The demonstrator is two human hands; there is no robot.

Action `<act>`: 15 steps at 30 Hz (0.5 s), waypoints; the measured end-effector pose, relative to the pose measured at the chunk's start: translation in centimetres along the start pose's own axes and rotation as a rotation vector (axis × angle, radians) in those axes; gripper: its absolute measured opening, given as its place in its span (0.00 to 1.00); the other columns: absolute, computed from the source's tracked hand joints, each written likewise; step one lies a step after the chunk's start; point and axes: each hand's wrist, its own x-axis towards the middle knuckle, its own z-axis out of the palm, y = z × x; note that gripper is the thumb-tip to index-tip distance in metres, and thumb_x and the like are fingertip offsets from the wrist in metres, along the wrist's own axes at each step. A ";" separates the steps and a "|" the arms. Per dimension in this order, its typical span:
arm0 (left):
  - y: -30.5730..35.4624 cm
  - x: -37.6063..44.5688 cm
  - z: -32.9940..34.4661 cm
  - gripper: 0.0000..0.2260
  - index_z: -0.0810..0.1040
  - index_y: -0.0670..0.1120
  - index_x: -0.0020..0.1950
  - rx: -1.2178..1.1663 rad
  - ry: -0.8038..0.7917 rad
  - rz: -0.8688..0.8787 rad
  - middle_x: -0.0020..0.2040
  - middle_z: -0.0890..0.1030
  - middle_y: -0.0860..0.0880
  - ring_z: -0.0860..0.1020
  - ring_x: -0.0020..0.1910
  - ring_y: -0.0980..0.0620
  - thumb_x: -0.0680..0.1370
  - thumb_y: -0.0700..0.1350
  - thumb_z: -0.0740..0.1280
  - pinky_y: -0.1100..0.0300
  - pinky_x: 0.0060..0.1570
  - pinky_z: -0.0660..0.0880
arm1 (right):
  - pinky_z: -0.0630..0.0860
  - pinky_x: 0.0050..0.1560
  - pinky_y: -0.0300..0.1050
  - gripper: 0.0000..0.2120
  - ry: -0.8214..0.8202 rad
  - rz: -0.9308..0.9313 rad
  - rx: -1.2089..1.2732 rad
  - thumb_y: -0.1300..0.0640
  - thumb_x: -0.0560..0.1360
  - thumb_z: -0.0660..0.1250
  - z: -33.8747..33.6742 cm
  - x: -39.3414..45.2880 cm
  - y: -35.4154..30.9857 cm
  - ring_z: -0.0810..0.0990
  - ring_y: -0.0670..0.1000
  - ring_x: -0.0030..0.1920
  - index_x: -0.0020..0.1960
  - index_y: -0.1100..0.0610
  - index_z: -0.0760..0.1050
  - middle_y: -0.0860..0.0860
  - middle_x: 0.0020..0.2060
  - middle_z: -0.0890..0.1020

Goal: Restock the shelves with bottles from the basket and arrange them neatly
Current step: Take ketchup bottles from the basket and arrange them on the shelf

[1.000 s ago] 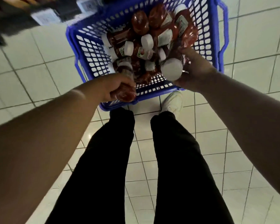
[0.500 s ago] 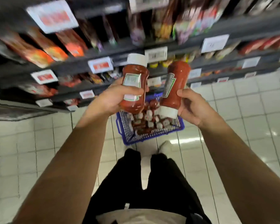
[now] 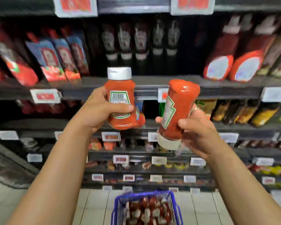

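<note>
Red bottles: two; left grip holds one; right grip holds one, inverted

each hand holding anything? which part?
Left hand grips a ketchup bottle round its lower body, cap up. Right hand grips a second bottle round its body near the cap, cap down.
</note>
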 end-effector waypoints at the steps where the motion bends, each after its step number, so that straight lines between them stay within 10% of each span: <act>1: 0.8 0.9 -0.4 0.23 0.86 0.51 0.51 0.017 0.030 0.031 0.47 0.87 0.46 0.86 0.45 0.50 0.57 0.45 0.84 0.56 0.43 0.82 | 0.77 0.61 0.68 0.28 0.011 -0.031 -0.060 0.65 0.64 0.73 0.5 1.1 -0.9 0.81 0.70 0.60 0.64 0.52 0.77 0.58 0.54 0.85; 5: 2.5 4.3 -2.9 0.26 0.86 0.51 0.54 0.045 0.100 0.086 0.49 0.87 0.45 0.86 0.47 0.48 0.56 0.45 0.84 0.53 0.47 0.82 | 0.70 0.67 0.69 0.28 0.080 -0.110 -0.212 0.66 0.66 0.71 3.0 6.2 -3.4 0.78 0.69 0.62 0.66 0.57 0.75 0.61 0.54 0.82; 10: 2.7 8.4 -6.3 0.27 0.84 0.47 0.51 0.027 0.138 0.062 0.47 0.87 0.45 0.86 0.47 0.47 0.53 0.47 0.84 0.53 0.45 0.82 | 0.82 0.47 0.49 0.25 0.176 -0.151 -0.291 0.73 0.72 0.71 5.4 13.4 -4.2 0.84 0.55 0.47 0.66 0.62 0.73 0.58 0.47 0.86; 15: 2.2 11.5 -9.2 0.28 0.85 0.44 0.50 0.080 0.098 0.056 0.46 0.88 0.45 0.87 0.46 0.47 0.52 0.48 0.85 0.55 0.44 0.82 | 0.84 0.48 0.51 0.24 0.327 -0.175 -0.390 0.66 0.66 0.79 7.0 20.6 -2.9 0.87 0.52 0.46 0.59 0.59 0.75 0.52 0.44 0.88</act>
